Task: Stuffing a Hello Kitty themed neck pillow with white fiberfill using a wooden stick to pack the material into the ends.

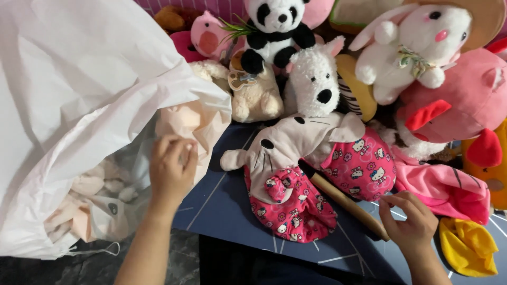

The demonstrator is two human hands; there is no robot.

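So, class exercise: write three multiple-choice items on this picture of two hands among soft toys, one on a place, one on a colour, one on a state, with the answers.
1. Where does the panda toy sit?
A. at the top of the pile, behind the white dog toy
B. inside the white bag
C. under the right hand

2. What colour is the patterned cloth on the flat cat toy?
A. green
B. pink
C. black

3. What is the left hand doing?
A. lying flat on the dark blue mat
B. holding the wooden stick
C. gripping the edge of the white bag

Answers:
1 A, the panda is highest in the pile, above the dog's head.
2 B, the printed fabric is bright pink.
3 C, its fingers curl around the bag's opening.
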